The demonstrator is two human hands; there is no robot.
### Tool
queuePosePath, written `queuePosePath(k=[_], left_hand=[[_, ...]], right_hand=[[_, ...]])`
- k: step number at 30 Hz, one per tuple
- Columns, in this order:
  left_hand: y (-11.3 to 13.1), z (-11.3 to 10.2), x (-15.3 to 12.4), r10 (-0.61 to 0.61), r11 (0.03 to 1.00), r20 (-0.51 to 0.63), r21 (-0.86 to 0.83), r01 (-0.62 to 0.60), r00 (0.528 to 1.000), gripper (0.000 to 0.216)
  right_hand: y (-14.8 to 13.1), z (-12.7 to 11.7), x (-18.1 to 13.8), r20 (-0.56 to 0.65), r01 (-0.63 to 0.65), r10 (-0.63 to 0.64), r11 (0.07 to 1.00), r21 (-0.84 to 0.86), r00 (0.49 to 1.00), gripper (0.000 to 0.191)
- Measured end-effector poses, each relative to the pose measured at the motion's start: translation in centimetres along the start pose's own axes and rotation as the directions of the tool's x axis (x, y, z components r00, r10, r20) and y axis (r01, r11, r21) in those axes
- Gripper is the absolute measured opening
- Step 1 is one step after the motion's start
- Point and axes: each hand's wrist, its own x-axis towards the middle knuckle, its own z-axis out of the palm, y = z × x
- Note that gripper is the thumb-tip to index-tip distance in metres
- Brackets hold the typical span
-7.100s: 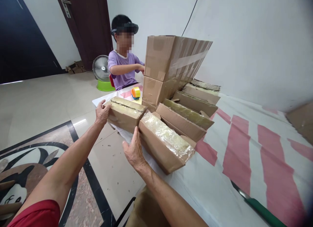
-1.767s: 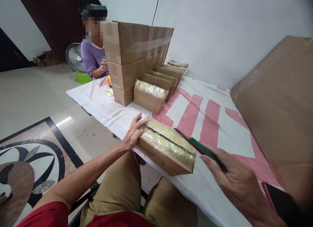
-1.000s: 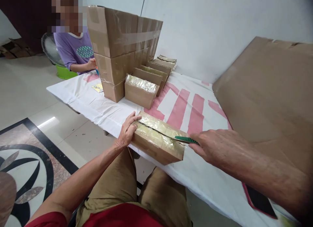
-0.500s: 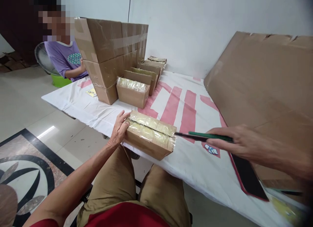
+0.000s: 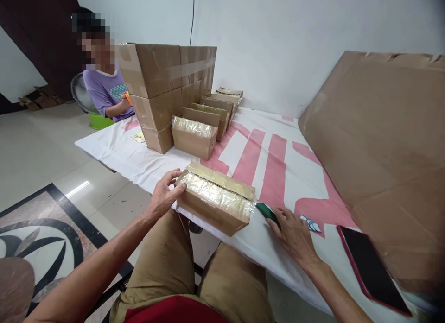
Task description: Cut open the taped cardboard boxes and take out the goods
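Note:
A small cardboard box [image 5: 212,214] sits at the table's near edge, with clear shiny tape along its top and a slit between its top flaps. My left hand [image 5: 166,193] grips the box's left end, thumb on the near top edge and fingers at the far side. Just right of the box, my right hand [image 5: 292,230] rests low over the table with its fingers on a slim green cutter [image 5: 267,212]. The cutter's tip points toward the box's right end, and the palm hides its rear part.
Stacked taped cartons [image 5: 160,72] stand at the back left, beside a row of small boxes [image 5: 194,140]. A large cardboard sheet [image 5: 385,151] leans on the right, near a phone [image 5: 371,272]. Across the table sits a person in a purple shirt [image 5: 100,91].
My right hand has come down and left with the cutter, from beside the box's right end to the tabletop. My left hand stays on the box. The view has shifted slightly.

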Motion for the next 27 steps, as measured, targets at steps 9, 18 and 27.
queuePosePath(k=[9, 18, 27], left_hand=[[-0.6, -0.6, 0.8, -0.134, 0.871, 0.213, -0.440, 0.218, 0.968, 0.041], [-0.8, -0.7, 1.3, -0.089, 0.867, 0.267, -0.454, 0.207, 0.960, 0.041], [0.6, 0.3, 1.8, -0.173, 0.877, 0.274, -0.393, 0.275, 0.946, 0.025]], right_hand=[[-6.0, -9.7, 3.9, -0.198, 0.148, -0.043, 0.821, 0.552, 0.979, 0.031], [-5.7, -9.8, 8.9, 0.057, 0.202, -0.303, 0.752, 0.627, 0.951, 0.035], [-6.7, -12.5, 13.4, 0.397, 0.136, -0.362, 0.859, 0.493, 0.844, 0.034]])
